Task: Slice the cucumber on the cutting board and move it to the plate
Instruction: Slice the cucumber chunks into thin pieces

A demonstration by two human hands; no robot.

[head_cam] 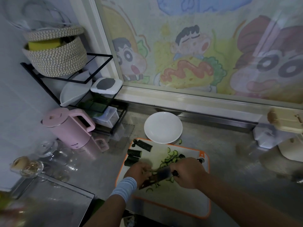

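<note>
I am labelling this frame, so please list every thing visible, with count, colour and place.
board: 1, white with orange rim, front centre
chunks: about 4, dark green, board's far left
slices: many, pale green, board's middle
knife: 1, dark, over the board
plate: 1, white, bare, behind board
kettle: 1, pink, left
basket: 1, woven beige, atop rack
rack: 1, black, far left
glassware: several, clear, near left
left hand: 1, on cucumber, blue wristband
right hand: 1, grips knife
</note>
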